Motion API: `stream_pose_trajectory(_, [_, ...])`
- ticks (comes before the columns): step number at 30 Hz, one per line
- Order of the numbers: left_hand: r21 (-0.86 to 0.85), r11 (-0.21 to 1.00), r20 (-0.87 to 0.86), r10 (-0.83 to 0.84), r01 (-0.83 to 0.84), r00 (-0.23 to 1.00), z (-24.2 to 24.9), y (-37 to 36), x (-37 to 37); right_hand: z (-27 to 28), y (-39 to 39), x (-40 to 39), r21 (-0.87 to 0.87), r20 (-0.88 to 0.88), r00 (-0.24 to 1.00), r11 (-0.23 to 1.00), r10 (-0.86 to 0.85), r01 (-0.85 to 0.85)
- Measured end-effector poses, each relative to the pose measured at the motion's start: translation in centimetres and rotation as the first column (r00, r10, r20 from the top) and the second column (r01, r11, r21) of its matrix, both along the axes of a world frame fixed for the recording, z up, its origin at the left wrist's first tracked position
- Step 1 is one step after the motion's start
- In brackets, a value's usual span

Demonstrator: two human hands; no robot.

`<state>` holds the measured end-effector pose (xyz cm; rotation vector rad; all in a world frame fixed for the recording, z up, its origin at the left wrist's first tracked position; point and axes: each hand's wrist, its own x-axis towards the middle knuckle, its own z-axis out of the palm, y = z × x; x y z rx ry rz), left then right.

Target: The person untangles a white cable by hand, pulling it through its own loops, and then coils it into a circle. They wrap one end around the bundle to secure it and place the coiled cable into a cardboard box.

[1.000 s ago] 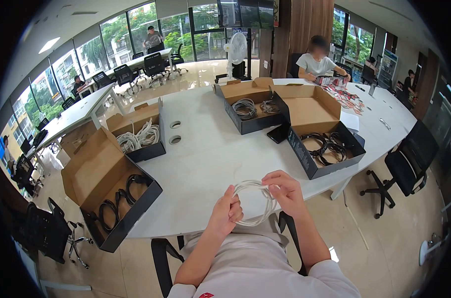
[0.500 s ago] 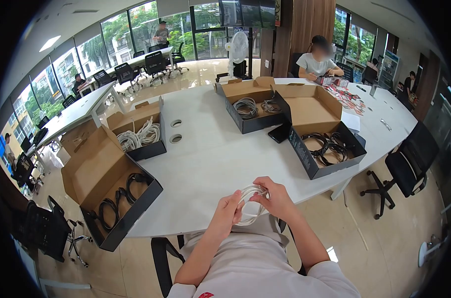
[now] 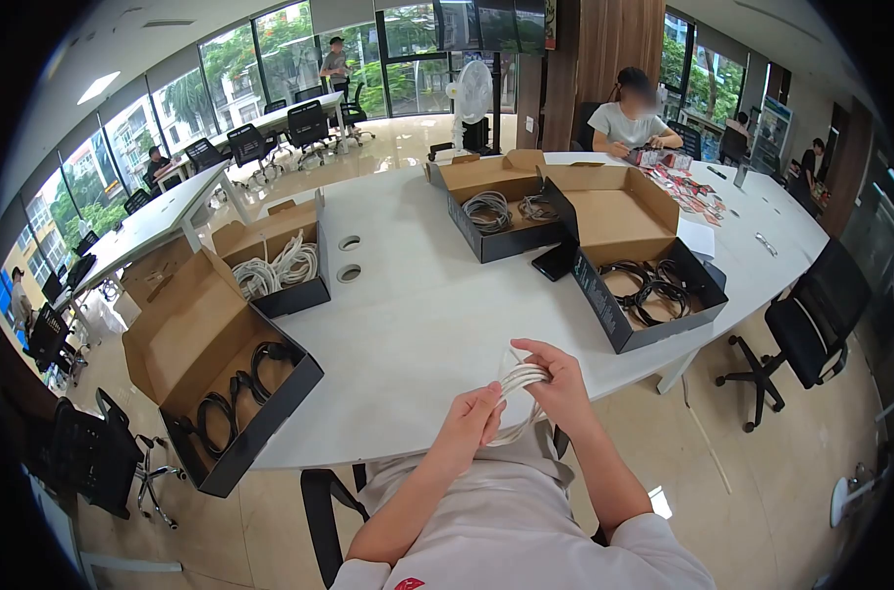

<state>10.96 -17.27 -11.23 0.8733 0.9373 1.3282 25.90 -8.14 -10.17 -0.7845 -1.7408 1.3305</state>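
Both hands grip a white cable coil (image 3: 519, 398) just past the tabletop's (image 3: 417, 305) near edge: left hand (image 3: 475, 421) pinches its lower side, right hand (image 3: 562, 385) wraps the top. Four open boxes: two at the left edge, two far-right. Middle bare.

A single camera sits on the person's head and looks forward and down, so the person's own chest and forearms fill the bottom of the picture, close to the lens, with the white worktop (image 3: 417, 315) spreading away just beyond them. The lens is a wide fisheye: it bends the room's lines, takes in the far windows and the floor alike, and leaves black corners. Toward the edges, detail is probably too stretched to trust.
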Motion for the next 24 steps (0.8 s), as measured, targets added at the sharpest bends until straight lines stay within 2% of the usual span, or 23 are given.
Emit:
stream_pose_trajectory(3, [-0.021, 1.0, 0.006, -0.007, 0.007, 1.0, 0.4, -0.2, -0.6, 0.7, -0.6, 0.4, -0.121, -0.15, 0.98, 0.981, 0.131, -0.15])
stream_pose_trajectory(6, [0.016, 1.0, 0.003, -0.025, 0.025, 1.0, 0.7, -0.1, -1.8, 1.6, -1.8, 0.7, -0.07, -0.23, 0.958, 0.979, 0.173, -0.194])
stream_pose_trajectory(9, [-0.006, 0.996, -0.025, -0.095, 0.094, 0.995, 0.7, -0.3, -2.4, 0.2, -1.3, 1.0, -0.232, -0.378, 0.92, 0.951, 0.105, -0.204])
stream_pose_trajectory(13, [0.005, 0.995, -0.085, -0.099, 0.099, 0.992, 0.6, -0.6, -1.3, 0.0, -1.1, 0.8, -0.357, -0.327, 0.944, 0.929, -0.033, -0.092])
stream_pose_trajectory(16, [0.069, 0.989, -0.085, -0.128, 0.134, 0.988, 1.3, -1.1, -1.4, 0.3, -1.0, 0.7, -0.221, -0.426, 0.894, 0.943, 0.136, -0.249])
stream_pose_trajectory(20, [0.105, 0.988, -0.081, -0.105, 0.113, 0.991, 2.1, -2.4, -2.0, 2.0, -1.3, 0.0, -0.129, -0.362, 0.875, 0.912, 0.321, -0.389])
stream_pose_trajectory(24, [0.093, 0.994, -0.093, -0.04, 0.049, 0.995, 2.2, -3.1, -2.4, 2.6, -0.9, -0.7, -0.07, -0.254, 0.868, 0.887, 0.427, -0.456])
